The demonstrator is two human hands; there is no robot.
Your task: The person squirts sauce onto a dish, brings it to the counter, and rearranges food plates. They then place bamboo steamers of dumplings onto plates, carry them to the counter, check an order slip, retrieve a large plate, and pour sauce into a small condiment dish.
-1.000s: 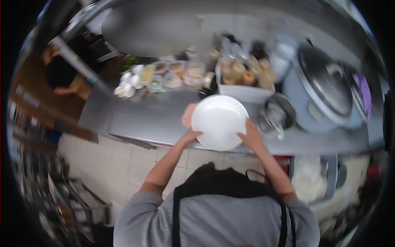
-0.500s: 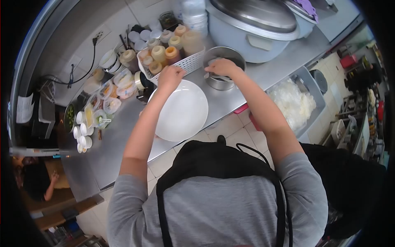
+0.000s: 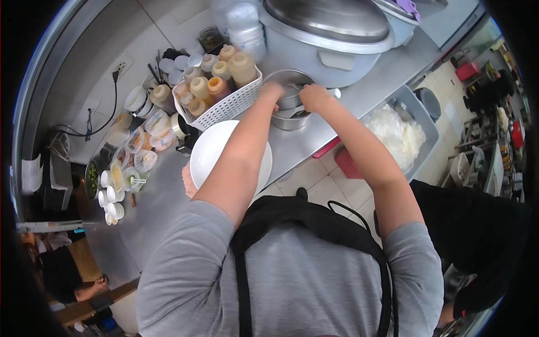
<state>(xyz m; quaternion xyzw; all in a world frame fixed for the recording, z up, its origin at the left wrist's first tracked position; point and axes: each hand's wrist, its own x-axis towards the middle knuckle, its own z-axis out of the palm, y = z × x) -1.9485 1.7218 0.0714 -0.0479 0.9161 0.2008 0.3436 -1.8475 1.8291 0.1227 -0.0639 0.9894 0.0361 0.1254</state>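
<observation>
Both my hands are at the round metal pot (image 3: pixel 292 121) on the steel counter. My left hand (image 3: pixel 273 94) is at the pot's left rim, its fingers curled and what they hold too small to make out. My right hand (image 3: pixel 315 98) is closed on a utensil with a white handle end (image 3: pixel 335 93), which lies across the pot's opening. Other metal utensils rest in the pot. Under my left forearm sits the white plate (image 3: pixel 210 147), partly hidden, with a pink cloth (image 3: pixel 190 181) showing at its lower left edge.
A white basket (image 3: pixel 229 105) of sauce bottles stands behind the plate, a large lidded cooker (image 3: pixel 320 56) behind the pot. Small tubs (image 3: pixel 146 161) and stacked white cups (image 3: pixel 115 210) are at left. A bin (image 3: pixel 421 154) with plastic bags is at right. Co-workers are at lower left and right.
My hands have left the plate and moved right to the pot, the left hand last. The view has turned, and the co-worker at the right has come into sight.
</observation>
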